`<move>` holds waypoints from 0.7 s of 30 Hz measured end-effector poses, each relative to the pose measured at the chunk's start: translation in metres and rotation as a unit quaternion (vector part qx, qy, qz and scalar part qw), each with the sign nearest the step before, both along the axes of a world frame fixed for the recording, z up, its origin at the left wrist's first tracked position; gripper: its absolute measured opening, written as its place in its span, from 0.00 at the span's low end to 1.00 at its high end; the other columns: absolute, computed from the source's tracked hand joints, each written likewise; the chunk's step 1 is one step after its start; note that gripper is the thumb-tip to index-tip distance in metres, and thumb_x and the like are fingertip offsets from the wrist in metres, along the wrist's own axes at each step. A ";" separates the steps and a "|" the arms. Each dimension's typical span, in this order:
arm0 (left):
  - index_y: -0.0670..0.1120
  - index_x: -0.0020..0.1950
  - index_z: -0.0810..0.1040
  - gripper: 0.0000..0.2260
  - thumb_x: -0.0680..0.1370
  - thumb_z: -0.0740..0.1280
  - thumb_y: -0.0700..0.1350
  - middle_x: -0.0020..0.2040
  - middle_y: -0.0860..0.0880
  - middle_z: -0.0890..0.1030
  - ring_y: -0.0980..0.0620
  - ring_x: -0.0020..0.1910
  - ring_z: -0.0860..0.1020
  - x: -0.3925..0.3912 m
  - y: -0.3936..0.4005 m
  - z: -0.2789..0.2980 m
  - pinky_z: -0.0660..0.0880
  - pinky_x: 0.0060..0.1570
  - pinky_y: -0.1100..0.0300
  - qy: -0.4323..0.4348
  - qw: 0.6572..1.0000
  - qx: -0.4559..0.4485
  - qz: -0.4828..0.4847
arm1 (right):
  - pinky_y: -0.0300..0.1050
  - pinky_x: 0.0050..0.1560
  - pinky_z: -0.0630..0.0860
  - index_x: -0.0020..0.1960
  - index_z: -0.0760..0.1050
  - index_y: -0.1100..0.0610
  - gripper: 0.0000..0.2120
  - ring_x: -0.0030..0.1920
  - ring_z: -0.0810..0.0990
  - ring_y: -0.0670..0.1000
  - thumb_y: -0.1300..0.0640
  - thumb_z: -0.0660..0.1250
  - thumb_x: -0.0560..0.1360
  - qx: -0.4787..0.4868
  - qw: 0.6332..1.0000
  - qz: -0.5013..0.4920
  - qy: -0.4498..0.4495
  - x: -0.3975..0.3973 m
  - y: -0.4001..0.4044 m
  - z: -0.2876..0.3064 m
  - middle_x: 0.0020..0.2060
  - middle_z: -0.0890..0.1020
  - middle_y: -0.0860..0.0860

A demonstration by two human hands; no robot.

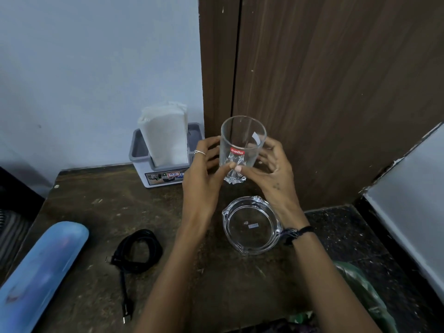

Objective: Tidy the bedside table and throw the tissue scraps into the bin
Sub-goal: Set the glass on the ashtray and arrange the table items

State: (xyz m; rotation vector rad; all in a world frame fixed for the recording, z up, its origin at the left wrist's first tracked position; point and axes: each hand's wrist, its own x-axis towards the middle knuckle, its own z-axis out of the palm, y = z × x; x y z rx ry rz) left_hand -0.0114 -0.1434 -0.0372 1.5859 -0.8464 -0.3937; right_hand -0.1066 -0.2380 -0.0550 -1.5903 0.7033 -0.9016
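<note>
Now glass tumbler clasped between left hand, right hand.

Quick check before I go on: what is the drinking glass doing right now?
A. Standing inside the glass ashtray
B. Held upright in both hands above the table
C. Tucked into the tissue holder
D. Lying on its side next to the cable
B: the glass stands upright between the left hand and the right hand, raised behind the ashtray, not resting in it.
</note>
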 end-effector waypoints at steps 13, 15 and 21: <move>0.53 0.63 0.73 0.31 0.60 0.71 0.53 0.48 0.54 0.82 0.67 0.44 0.80 -0.029 0.059 0.025 0.77 0.48 0.72 -0.035 0.997 0.025 -0.068 | 0.31 0.49 0.75 0.66 0.69 0.52 0.33 0.56 0.78 0.39 0.63 0.76 0.64 -0.021 1.000 0.008 -0.003 -0.071 0.059 0.019 0.55 0.79 0.43; 0.50 0.63 0.75 0.30 0.61 0.73 0.51 0.49 0.51 0.83 0.61 0.47 0.82 -0.034 0.064 0.016 0.79 0.50 0.65 -0.029 0.998 0.027 -0.053 | 0.33 0.50 0.75 0.67 0.69 0.51 0.33 0.57 0.78 0.41 0.61 0.76 0.64 -0.024 0.999 0.018 0.012 -0.076 0.062 0.015 0.56 0.80 0.44; 0.48 0.62 0.76 0.26 0.64 0.76 0.43 0.52 0.50 0.83 0.62 0.48 0.81 -0.037 0.067 0.001 0.78 0.51 0.68 -0.041 0.998 0.036 -0.023 | 0.38 0.53 0.76 0.67 0.68 0.50 0.34 0.61 0.76 0.44 0.56 0.76 0.64 -0.008 0.998 0.052 0.046 -0.076 0.059 0.005 0.59 0.79 0.46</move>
